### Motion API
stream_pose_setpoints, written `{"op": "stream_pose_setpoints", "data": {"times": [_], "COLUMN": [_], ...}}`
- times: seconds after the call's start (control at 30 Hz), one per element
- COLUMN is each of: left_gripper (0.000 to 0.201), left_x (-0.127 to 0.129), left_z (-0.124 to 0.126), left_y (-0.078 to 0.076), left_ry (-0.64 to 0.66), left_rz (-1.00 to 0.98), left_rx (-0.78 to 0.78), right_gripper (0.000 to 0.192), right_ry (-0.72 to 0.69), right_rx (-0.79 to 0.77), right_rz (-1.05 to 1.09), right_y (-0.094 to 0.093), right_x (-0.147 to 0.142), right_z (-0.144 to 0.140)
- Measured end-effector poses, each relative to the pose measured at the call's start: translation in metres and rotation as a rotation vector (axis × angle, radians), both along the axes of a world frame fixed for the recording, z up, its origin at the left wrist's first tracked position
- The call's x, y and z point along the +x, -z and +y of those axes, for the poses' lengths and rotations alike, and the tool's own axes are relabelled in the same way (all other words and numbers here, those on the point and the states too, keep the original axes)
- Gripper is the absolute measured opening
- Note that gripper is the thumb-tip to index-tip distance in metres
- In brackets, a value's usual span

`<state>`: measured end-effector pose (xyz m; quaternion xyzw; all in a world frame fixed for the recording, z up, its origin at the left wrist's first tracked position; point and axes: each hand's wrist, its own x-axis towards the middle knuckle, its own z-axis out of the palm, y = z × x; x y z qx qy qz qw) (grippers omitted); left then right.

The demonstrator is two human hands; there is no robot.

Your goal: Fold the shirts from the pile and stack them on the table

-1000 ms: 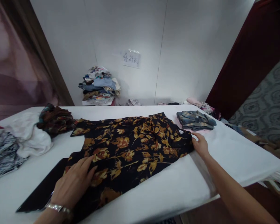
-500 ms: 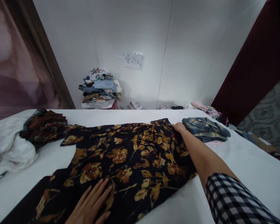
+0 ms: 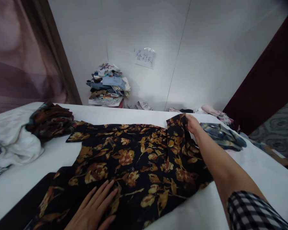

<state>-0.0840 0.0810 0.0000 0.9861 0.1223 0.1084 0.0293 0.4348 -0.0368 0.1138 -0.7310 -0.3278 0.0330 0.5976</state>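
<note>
A black shirt with a gold and rust flower print (image 3: 124, 156) lies spread over the table in front of me. My left hand (image 3: 93, 204) rests flat on its near part, fingers stretched out. At the far right, my right hand (image 3: 193, 124) pinches the shirt's sleeve end and lifts it slightly off the table. The opposite sleeve (image 3: 78, 132) lies flat at the left. Part of the shirt's right side is hidden behind my right forearm.
On the white table (image 3: 259, 172), a folded plaid shirt (image 3: 224, 135) lies beyond my right forearm. Dark brown plaid clothing (image 3: 51, 121) and a white garment (image 3: 16, 140) sit at the left. Behind the table stands a tall clothes pile (image 3: 109, 84); a paper sign (image 3: 145, 58) hangs on the wall.
My right hand has raised the sleeve end and drawn it a little to the right. My left hand stays flat on the shirt. The view has shifted slightly.
</note>
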Motion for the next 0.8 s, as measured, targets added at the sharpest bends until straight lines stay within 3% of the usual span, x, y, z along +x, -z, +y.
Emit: {"op": "stream_pose_setpoints", "data": {"times": [0.07, 0.17, 0.27, 0.33, 0.47, 0.6, 0.7, 0.8], "left_gripper": [0.062, 0.058, 0.053, 0.052, 0.058, 0.058, 0.051, 0.065], "left_x": [0.003, 0.007, 0.01, 0.01, 0.01, 0.019, 0.034, 0.054], "left_z": [-0.004, -0.006, -0.007, -0.009, -0.011, -0.008, -0.004, 0.0], "left_y": [-0.007, -0.01, -0.013, -0.018, -0.035, -0.055, -0.064, -0.066], "left_ry": [-0.008, -0.008, -0.045, -0.114, -0.248, -0.29, -0.153, 0.063], "left_rz": [0.0, -0.013, -0.067, -0.152, -0.327, -0.425, -0.308, -0.071], "left_rx": [-0.037, -0.082, -0.161, -0.24, -0.369, -0.284, -0.171, -0.102], "right_gripper": [0.029, 0.024, 0.022, 0.024, 0.025, 0.024, 0.031, 0.045], "right_ry": [-0.176, -0.605, -0.999, -1.05, -0.834, -0.497, -0.312, -0.2], "right_rx": [0.016, -0.211, -0.458, -0.554, -0.558, -0.456, -0.443, -0.508], "right_rz": [-0.064, -0.395, -0.708, -0.787, -0.736, -0.738, -0.776, -0.823], "right_y": [-0.021, -0.032, -0.014, 0.008, 0.044, 0.059, 0.068, 0.083], "right_x": [-0.046, -0.141, -0.225, -0.255, -0.259, -0.233, -0.208, -0.181], "right_z": [-0.006, -0.025, -0.053, -0.075, -0.121, -0.162, -0.182, -0.192]}}
